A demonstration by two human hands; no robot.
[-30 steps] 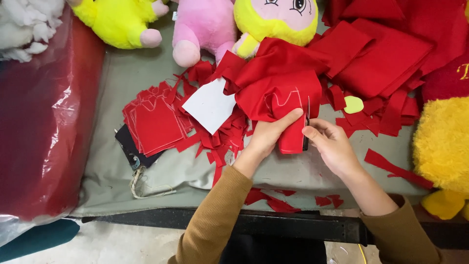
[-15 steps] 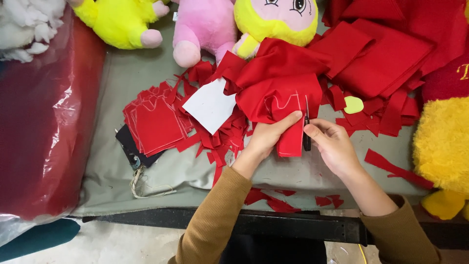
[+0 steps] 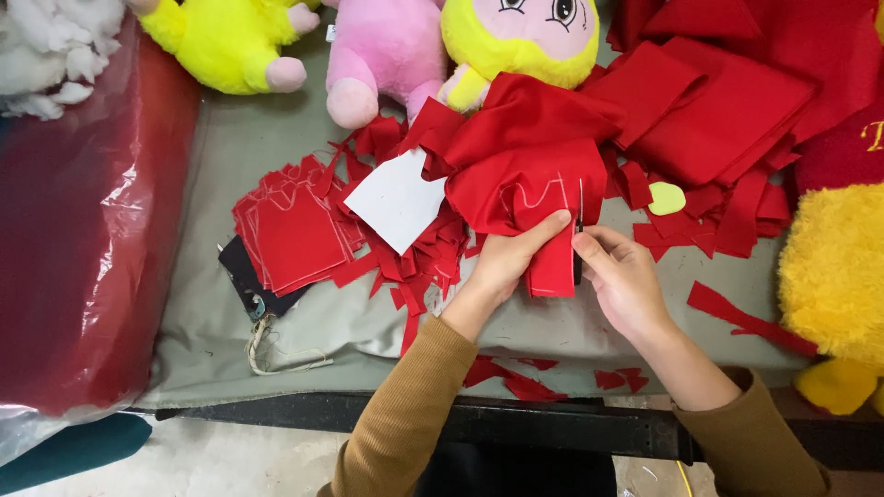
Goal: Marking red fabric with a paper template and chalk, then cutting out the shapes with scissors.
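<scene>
Red fabric (image 3: pixel 543 179) with pale chalk lines, white card (image 3: pixel 398 198), grey table cover (image 3: pixel 230 138)

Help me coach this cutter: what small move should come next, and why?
Probably run the scissors further along the pale line. The left hand pinches the red fabric piece flat, the right hand holds the blades at its edge, and marked outline remains uncut.

This is looking like a toy-making workshop: soft plush toys (image 3: pixel 516 41) are sitting along the table (image 3: pixel 230 147), red cloth pieces (image 3: pixel 295 230) are lying in piles, and white stuffing (image 3: pixel 46 51) is waiting nearby
</scene>
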